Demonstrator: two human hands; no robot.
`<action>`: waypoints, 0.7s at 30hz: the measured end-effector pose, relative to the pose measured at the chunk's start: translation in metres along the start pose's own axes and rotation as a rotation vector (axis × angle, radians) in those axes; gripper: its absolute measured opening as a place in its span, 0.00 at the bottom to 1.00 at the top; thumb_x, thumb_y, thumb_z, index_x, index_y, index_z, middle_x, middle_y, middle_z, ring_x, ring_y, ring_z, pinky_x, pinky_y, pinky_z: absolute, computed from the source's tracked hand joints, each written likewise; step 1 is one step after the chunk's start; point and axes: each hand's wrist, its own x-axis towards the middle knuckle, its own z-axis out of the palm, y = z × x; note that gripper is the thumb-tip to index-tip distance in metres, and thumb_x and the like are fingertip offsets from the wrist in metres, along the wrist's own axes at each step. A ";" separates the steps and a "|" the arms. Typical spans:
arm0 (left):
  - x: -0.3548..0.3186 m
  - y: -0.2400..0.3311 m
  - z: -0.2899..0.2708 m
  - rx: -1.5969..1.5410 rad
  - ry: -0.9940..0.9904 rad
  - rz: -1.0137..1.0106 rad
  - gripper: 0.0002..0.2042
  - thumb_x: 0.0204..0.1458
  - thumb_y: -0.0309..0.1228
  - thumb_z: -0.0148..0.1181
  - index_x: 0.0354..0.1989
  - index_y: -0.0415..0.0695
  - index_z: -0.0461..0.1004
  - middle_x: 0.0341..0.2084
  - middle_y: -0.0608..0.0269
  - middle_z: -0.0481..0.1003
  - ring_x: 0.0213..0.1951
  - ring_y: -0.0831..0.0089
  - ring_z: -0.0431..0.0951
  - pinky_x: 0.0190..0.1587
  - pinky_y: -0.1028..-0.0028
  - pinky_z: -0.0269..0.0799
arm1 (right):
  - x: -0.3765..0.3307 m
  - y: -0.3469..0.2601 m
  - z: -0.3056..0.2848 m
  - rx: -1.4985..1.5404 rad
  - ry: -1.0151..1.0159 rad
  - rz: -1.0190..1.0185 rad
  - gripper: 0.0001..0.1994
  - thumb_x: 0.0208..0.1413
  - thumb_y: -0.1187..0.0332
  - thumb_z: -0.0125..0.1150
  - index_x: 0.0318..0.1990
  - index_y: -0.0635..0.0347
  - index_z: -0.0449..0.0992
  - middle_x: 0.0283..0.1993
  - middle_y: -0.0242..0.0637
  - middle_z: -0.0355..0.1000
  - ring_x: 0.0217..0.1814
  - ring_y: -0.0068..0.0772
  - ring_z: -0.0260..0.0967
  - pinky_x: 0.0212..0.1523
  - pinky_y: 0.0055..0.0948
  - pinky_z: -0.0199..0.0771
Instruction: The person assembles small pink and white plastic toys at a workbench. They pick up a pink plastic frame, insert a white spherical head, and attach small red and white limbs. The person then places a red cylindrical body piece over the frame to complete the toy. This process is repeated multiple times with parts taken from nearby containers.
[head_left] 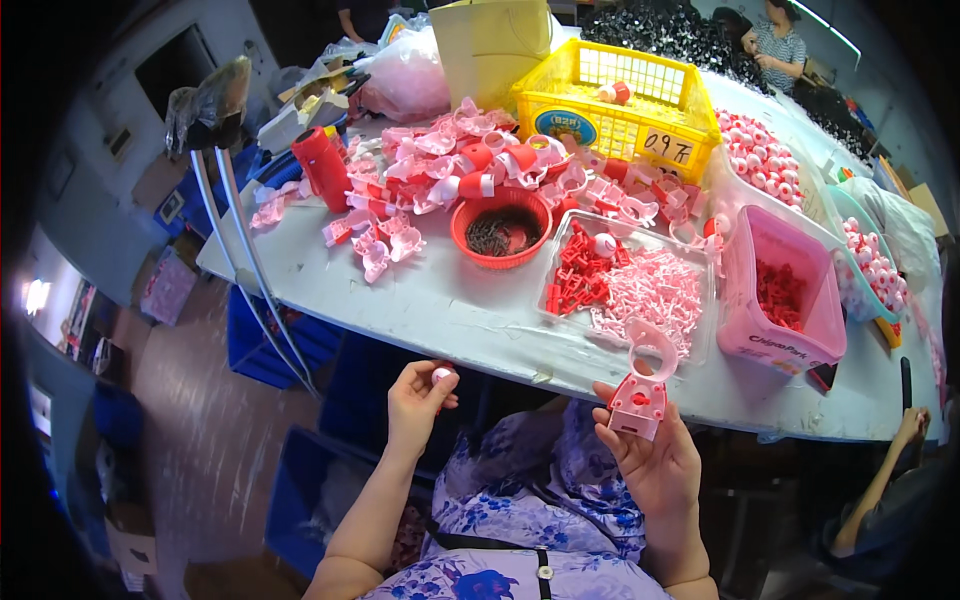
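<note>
The white tabletop [450, 310] in front of you carries a yellow basket [620, 105] and a clear tray [700, 290] of small parts. Below its edge, your right hand [655, 465] has its fingers clamped on a pink toy piece [643, 385], while your left hand [420, 395] pinches a small white ball [441, 375].

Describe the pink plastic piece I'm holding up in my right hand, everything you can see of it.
The pink plastic piece looks like glossy moulded plastic: a pale pink open ring on top and a darker pink, boxy body below with a small red spot on its face. It stands upright, ring uppermost, held in front of the table edge. The right hand grips it from below, thumb on its left side and fingers behind. Nothing else touches it. Its back is hidden.
</note>
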 end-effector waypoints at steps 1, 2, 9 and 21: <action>-0.001 0.000 -0.001 0.043 0.001 0.013 0.13 0.52 0.23 0.63 0.44 0.34 0.71 0.31 0.60 0.75 0.28 0.80 0.76 0.31 0.82 0.75 | -0.001 -0.001 -0.001 0.004 0.004 -0.003 0.26 0.69 0.58 0.34 0.66 0.67 0.51 0.63 0.63 0.58 0.59 0.52 0.67 0.60 0.39 0.71; -0.004 0.000 -0.002 0.086 0.003 0.026 0.13 0.53 0.23 0.63 0.45 0.34 0.70 0.32 0.60 0.75 0.29 0.80 0.76 0.32 0.81 0.76 | -0.001 -0.002 -0.003 0.009 0.007 -0.006 0.26 0.69 0.58 0.34 0.66 0.67 0.51 0.63 0.63 0.58 0.59 0.52 0.67 0.60 0.39 0.71; -0.009 -0.007 0.003 0.220 0.087 0.227 0.15 0.52 0.19 0.62 0.46 0.35 0.68 0.34 0.60 0.74 0.34 0.80 0.76 0.34 0.80 0.78 | -0.002 -0.001 -0.010 0.012 0.049 0.001 0.26 0.69 0.58 0.35 0.67 0.65 0.50 0.63 0.63 0.58 0.60 0.52 0.67 0.60 0.39 0.71; -0.008 -0.013 0.004 0.029 0.149 0.166 0.11 0.53 0.21 0.62 0.42 0.33 0.69 0.32 0.58 0.75 0.28 0.76 0.78 0.30 0.78 0.79 | 0.006 0.009 -0.007 0.020 0.004 0.038 0.26 0.68 0.57 0.36 0.66 0.67 0.52 0.64 0.62 0.57 0.61 0.52 0.65 0.60 0.39 0.71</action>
